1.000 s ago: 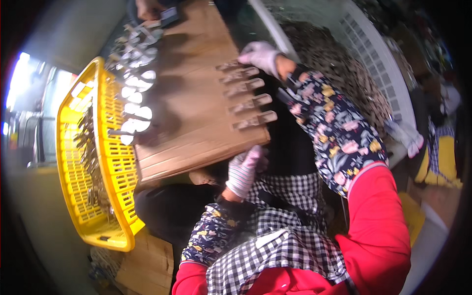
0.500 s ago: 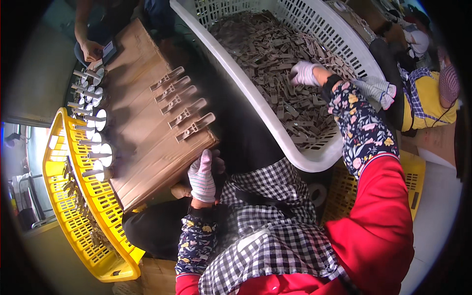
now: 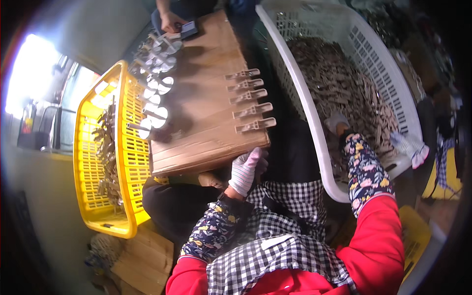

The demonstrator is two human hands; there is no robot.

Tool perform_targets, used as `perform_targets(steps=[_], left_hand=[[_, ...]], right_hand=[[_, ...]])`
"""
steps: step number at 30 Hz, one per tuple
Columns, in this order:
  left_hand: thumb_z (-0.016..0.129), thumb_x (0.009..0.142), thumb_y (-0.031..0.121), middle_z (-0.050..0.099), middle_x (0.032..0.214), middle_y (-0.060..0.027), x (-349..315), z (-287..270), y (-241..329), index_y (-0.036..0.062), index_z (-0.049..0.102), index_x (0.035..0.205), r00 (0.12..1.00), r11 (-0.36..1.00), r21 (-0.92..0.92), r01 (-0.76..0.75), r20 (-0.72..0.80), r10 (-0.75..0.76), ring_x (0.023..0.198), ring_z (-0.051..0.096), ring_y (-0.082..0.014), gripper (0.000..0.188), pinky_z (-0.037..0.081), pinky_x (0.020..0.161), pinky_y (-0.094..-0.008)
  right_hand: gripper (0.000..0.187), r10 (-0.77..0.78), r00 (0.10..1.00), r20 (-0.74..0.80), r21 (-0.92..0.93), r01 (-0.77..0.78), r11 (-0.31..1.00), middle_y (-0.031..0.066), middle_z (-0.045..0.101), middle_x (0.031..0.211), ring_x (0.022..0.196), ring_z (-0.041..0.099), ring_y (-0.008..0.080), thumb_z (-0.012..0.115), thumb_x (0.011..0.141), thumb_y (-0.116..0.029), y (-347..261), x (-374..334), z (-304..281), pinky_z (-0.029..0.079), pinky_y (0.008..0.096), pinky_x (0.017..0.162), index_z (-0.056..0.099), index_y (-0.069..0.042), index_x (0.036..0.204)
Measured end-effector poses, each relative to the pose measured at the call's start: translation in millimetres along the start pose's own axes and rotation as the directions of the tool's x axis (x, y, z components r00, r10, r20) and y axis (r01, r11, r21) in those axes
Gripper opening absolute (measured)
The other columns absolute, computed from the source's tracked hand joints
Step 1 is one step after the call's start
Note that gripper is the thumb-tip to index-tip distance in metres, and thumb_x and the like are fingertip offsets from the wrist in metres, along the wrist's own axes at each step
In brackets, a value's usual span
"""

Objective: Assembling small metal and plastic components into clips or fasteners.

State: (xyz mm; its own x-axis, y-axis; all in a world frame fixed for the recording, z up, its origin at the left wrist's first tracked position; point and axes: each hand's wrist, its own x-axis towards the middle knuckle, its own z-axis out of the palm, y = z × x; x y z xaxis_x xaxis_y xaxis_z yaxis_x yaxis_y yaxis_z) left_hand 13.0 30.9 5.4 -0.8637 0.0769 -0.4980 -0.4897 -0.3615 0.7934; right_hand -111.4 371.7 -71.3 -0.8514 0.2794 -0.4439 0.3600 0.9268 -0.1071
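Left hand (image 3: 244,172) pinches cardboard (image 3: 209,108); right hand (image 3: 337,122), grip impossible to tell, among clips (image 3: 339,81); apron (image 3: 305,258) bears white patch (image 3: 277,242)

I'd call this a small workshop: a white crate (image 3: 306,101) heaped with metal clips (image 3: 361,93) surrounds the right fingers (image 3: 336,119), five more line the cardboard (image 3: 206,78) beyond the left fingers (image 3: 253,156), and a yellow basket (image 3: 136,164) of parts stands farther left.

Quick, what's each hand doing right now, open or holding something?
Left hand: closed, holding the cardboard by its near corner.
Right hand: down at the clips; open or closed cannot be told.
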Motion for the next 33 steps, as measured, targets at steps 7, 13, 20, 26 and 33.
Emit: perform_targets(steps=[7, 13, 20, 26, 33], left_hand=[[0.059, 0.085, 0.038, 0.060, 0.065, -0.0024, 1.6, -6.7, -1.3, 0.0018, 0.064, 0.089, 0.996, 0.998, 0.023, 0.064, 0.066, -0.065, 0.056, 0.053, -0.0084, 0.037, 0.042, 0.054, -0.0204], [0.058, 0.086, 0.038, 0.060, 0.068, -0.0010, 1.4, -2.3, -0.8, 0.0044, 0.065, 0.090, 0.990, 0.995, 0.039, 0.097, 0.103, -0.100, 0.060, 0.054, -0.0080, 0.035, 0.044, 0.058, -0.0203], [0.060, 0.086, 0.033, 0.061, 0.073, -0.0002, -5.1, 3.4, 8.7, 0.0044, 0.065, 0.094, 0.981, 0.986, -0.010, 0.169, 0.102, -0.167, 0.065, 0.055, -0.0076, 0.030, 0.045, 0.062, -0.0211], [0.060, 0.086, 0.032, 0.060, 0.071, 0.0001, -5.4, 0.9, 8.4, 0.0043, 0.065, 0.094, 0.974, 0.981, -0.039, 0.189, 0.135, -0.182, 0.065, 0.054, -0.0074, 0.029, 0.044, 0.061, -0.0211], [0.064, 0.082, 0.037, 0.061, 0.073, -0.0014, -5.0, -0.9, 7.6, 0.0038, 0.065, 0.093, 0.967, 0.977, -0.026, 0.210, 0.151, -0.203, 0.067, 0.055, -0.0097, 0.035, 0.045, 0.065, -0.0227]], right_hand=[[0.018, -0.089, 0.866, -0.492, 0.696, 0.453, 0.557, -0.0013, 0.059, 0.080, 0.069, 0.052, 0.0102, 0.058, 0.083, -0.015, 10.2, 27.4, -64.0, 0.044, 0.0238, 0.062, 0.061, -0.006, 0.099], [0.016, -0.416, 0.851, -0.320, 0.854, 0.449, 0.263, -0.0041, 0.058, 0.078, 0.065, 0.048, 0.0041, 0.062, 0.082, -0.013, -138.4, -21.5, -134.3, 0.039, 0.0169, 0.056, 0.064, -0.007, 0.097], [0.012, -0.486, 0.859, -0.164, 0.898, 0.334, 0.288, -0.0039, 0.061, 0.074, 0.057, 0.048, 0.0039, 0.065, 0.080, -0.013, -226.4, 23.4, -120.8, 0.040, 0.0186, 0.053, 0.066, -0.008, 0.091], [0.014, -0.458, 0.889, -0.024, 0.868, 0.246, 0.432, -0.0035, 0.064, 0.080, 0.061, 0.051, 0.0042, 0.064, 0.082, -0.017, -237.1, 29.4, -120.6, 0.041, 0.0184, 0.056, 0.066, -0.009, 0.093], [0.015, -0.457, 0.889, 0.015, 0.878, 0.207, 0.432, -0.0033, 0.064, 0.082, 0.064, 0.052, 0.0042, 0.063, 0.083, -0.018, -233.7, 37.3, -114.2, 0.041, 0.0186, 0.057, 0.065, -0.009, 0.095]])
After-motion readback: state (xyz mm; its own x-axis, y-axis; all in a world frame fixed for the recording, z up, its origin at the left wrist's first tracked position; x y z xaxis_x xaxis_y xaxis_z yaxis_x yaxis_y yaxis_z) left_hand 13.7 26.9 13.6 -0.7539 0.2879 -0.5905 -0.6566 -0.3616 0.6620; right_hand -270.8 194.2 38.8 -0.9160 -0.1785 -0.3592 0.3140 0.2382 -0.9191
